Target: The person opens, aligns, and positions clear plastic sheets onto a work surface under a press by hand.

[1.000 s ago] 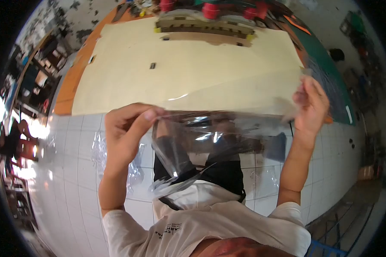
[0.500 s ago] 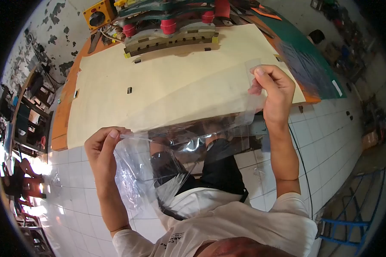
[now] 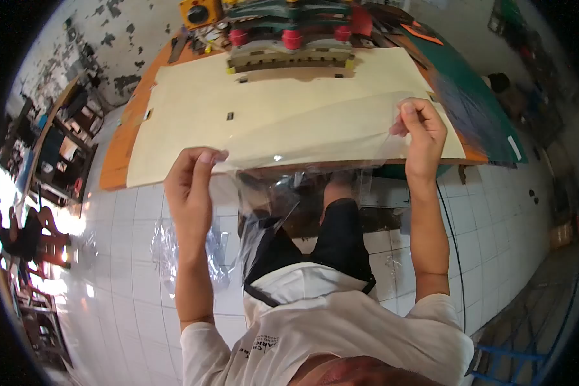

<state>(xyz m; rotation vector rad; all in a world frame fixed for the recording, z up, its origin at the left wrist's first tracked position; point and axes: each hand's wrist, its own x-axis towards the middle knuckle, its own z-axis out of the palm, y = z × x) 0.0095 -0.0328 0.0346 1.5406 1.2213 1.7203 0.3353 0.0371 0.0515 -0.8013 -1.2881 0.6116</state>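
Left hand, center-left of the frame, is closed in a pinch on one end of a clear plastic film, thumb against fingertips. Right hand, right of center and slightly higher, pinches the opposite end between thumb and fingers. Hands are well apart, a spacing judged to keep the upper part of the film spread; the lower part hangs in loose folds at the near table edge, above the lap. Fingertip grips at the ends leave the middle unobstructed.

Film partly overlies, in view, a pale yellow sheet covering most of the wooden tabletop. Contact between film and sheet cannot be confirmed. Small dark rectangles show on the sheet; whether they are openings or loose pieces cannot be told.

Green apparatus with red cylindrical fittings stands at top center, apparently set back to leave the near surface accessible. Yellow box with a dark round dial is left of it. Green mat occupies the upper right. Crumpled clear plastic lies lower left, on the tiled floor.

Markings: white shirt bears dark print, "ARK" legible, remainder unreadable. White label at right: no readable text. No brand identified.
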